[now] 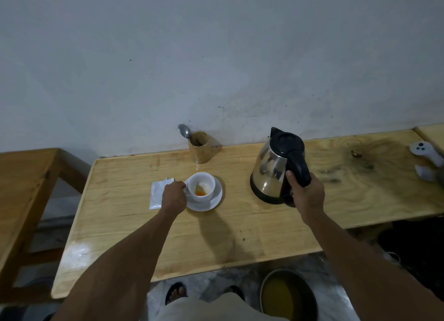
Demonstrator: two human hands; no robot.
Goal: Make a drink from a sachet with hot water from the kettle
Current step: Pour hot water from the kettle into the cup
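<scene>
Kettle (276, 167) gripped by right hand (306, 191) | left hand (174, 195) pinches cup (201, 186) handle | pour slowly toward 9 o'clock onto orange powder (200, 193), steadying cup

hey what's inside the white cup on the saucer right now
The white cup on its saucer holds a small patch of orange powder or liquid at the bottom; which one is unclear. The left hand hides the cup's handle side.

Bare forearms (134, 255); dark sandals (176, 292); light shorts (216, 308).
</scene>
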